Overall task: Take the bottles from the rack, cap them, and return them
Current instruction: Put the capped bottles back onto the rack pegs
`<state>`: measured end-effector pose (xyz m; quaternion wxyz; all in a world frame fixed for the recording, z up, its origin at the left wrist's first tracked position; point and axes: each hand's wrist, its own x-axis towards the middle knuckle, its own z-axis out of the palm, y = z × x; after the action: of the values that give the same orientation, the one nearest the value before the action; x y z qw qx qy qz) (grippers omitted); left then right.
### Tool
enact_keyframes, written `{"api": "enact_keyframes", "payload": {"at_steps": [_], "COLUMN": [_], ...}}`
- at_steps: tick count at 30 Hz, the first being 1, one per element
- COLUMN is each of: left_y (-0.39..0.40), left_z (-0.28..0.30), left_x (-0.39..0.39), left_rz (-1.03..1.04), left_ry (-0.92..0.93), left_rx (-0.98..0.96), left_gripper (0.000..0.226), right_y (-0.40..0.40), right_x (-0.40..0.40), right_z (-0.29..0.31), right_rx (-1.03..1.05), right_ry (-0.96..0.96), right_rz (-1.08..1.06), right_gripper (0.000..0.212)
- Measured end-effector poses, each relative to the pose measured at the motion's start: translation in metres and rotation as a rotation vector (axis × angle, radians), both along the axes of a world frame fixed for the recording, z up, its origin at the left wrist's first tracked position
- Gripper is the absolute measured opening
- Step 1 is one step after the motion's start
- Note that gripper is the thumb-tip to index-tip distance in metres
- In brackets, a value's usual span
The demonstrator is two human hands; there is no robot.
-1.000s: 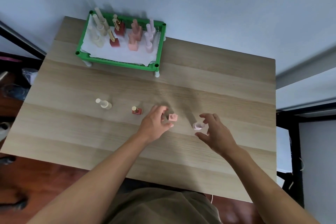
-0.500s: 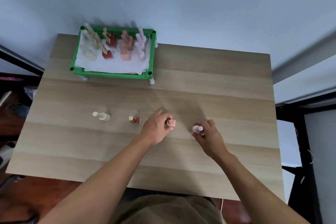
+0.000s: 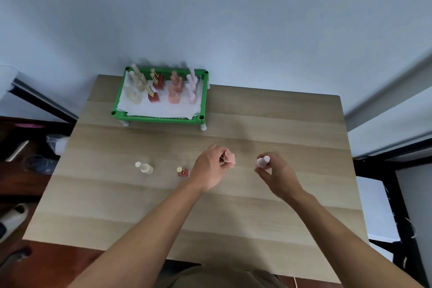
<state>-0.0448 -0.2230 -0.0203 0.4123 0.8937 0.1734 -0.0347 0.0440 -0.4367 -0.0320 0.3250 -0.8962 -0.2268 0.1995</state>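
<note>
We see the left hand (image 3: 210, 168) pinched round a peach bottle (image 3: 229, 158), the right hand (image 3: 275, 170) gripping a pale pink bottle (image 3: 263, 162), hands apart over the table (image 3: 280, 124). Capped or not, we can't tell. A cream bottle (image 3: 145, 167) and red bottle (image 3: 182, 171) stand left; the rack (image 3: 161, 120) sits behind.

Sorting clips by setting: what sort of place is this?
Probably a plain indoor workroom: a bare wooden table against a blank wall, with a green rack of small bottles.

Your single head camera looks steeply down and forward over the tabletop (image 3: 268, 206), close above your forearms.
</note>
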Motion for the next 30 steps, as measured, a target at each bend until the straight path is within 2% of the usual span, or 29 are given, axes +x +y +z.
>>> {"api": "enact_keyframes", "payload": {"at_steps": [11,14,18,26,30], "left_y": [0.073,0.099,0.129,0.188,0.215], "left_z": [0.059,0.066,0.072,0.067,0.056], "left_x": [0.013,0.013,0.014,0.013,0.014], "left_rz": [0.091,0.095,0.108,0.111,0.139], "left_ry": [-0.116,-0.119,-0.139,-0.125,-0.124], "left_rx": [0.074,0.106,0.079,0.119,0.067], "left_gripper": [0.016,0.018,0.011,0.023,0.021], "right_y": [0.062,0.08,0.105,0.163,0.193], "right_x": [0.038,0.041,0.038,0.03,0.031], "right_z": [0.06,0.072,0.082,0.085,0.083], "right_rx": [0.1,0.099,0.124,0.116,0.111], "right_ry": [-0.153,-0.197,-0.156,-0.144,-0.142], "right_rz": [0.072,0.062,0.03,0.01,0.016], "right_gripper": [0.016,0.02,0.027,0.024,0.023]}}
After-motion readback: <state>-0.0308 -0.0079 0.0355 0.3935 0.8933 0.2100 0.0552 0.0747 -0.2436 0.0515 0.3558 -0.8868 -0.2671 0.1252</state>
